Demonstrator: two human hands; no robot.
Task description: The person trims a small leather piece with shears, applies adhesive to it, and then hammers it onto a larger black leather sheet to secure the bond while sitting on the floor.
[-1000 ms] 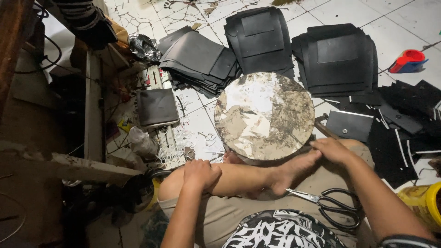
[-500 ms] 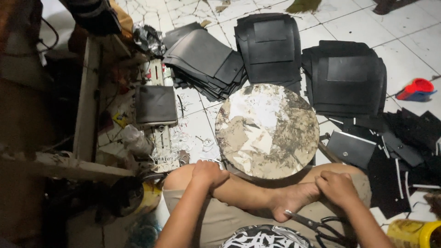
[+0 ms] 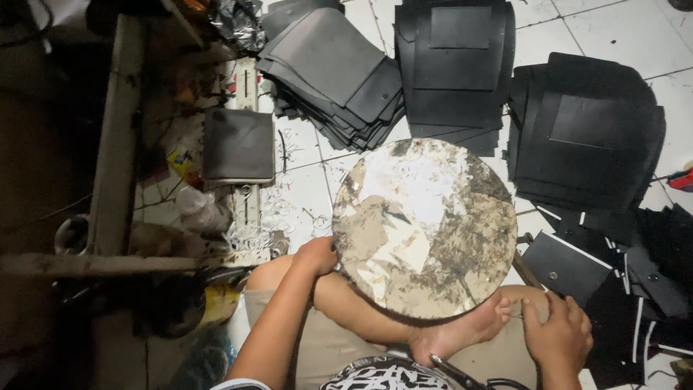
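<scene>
White tiled floor [image 3: 613, 29]; left hand [image 3: 316, 256] touching round board [image 3: 426, 227].

both hands [image 3: 316, 254] [image 3: 557, 334] low, fingers loosely curled

Leather stacks [image 3: 451, 65] lie behind the round board [image 3: 426, 227].

This is a small leather-goods workshop set up on a white tiled floor [image 3: 613, 29]. Stacks of cut black leather panels [image 3: 451, 65] fan out from ten to three o'clock around a round, glue-stained work board [image 3: 426, 227]. A cluttered wooden bench frame [image 3: 115, 137] stands at nine o'clock, and black-handled scissors [image 3: 462, 375] lie at six.
</scene>
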